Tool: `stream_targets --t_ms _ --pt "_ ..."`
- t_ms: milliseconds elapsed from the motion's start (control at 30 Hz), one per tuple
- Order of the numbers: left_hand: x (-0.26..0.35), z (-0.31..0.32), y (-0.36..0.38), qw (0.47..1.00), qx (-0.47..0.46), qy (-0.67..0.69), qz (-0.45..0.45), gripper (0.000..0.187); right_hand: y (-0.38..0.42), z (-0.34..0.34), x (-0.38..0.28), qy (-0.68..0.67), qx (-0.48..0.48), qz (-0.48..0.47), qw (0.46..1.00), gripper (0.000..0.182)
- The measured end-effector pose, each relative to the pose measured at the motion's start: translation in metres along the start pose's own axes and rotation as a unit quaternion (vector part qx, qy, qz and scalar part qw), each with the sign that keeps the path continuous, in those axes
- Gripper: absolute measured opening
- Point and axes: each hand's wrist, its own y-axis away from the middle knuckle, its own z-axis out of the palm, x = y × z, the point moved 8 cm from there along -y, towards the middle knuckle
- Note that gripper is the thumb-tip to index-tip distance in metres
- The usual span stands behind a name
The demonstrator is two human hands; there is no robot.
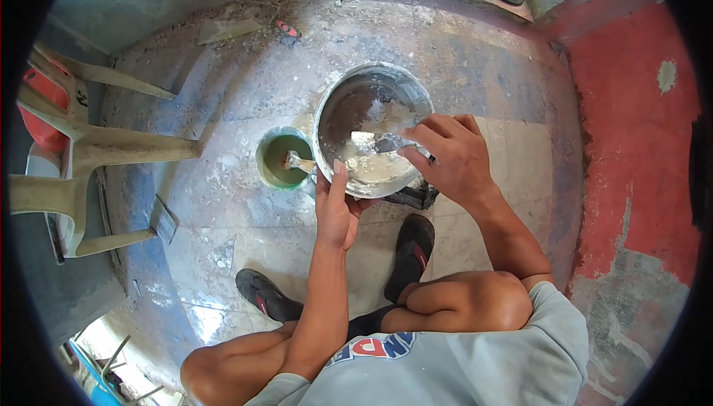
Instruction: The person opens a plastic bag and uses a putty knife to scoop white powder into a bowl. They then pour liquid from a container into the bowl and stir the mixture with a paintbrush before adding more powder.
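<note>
While two dark shoes [417, 241] rested closer in, the left hand [336, 217] cradled one bucket [379, 190] beyond them, thumb over its near rim, fingers curled beneath, and the right hand [454, 155] pinched one whitened tool [386, 142] inside, fingers nearly closed. The bucket seemed stiff, heavy, perhaps slippery, best held by rim and base; one green mug [261, 161] with one brush [298, 162] stood just left.

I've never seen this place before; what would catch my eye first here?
Probably the grey-crusted bucket at the centre, the left hand at its near rim, the right hand reaching over it. Just left of it sits a small greenish container of murky liquid. The red wall, patchy with worn paint, stands out along the right.
</note>
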Motion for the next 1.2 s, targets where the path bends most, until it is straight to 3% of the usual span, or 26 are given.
stream_targets --t_ms 500,900,1133,1200 --pt "0.003 0.000 -0.001 1.000 0.005 0.001 0.011 0.051 0.011 0.007 0.015 -0.031 -0.040 0.026 0.998 0.024" --pt "0.008 -0.002 0.000 0.999 0.023 0.009 0.026 0.051 0.016 -0.015 0.002 0.072 0.069 -0.091 0.991 0.016" --pt "0.021 -0.011 -0.001 0.999 0.027 0.008 0.044 0.049 0.028 -0.062 0.086 0.070 0.120 0.088 0.986 0.017" --pt "0.024 -0.013 -0.001 0.998 0.028 0.015 0.047 0.050 0.047 -0.030 0.125 0.046 -0.033 0.163 0.985 0.018"
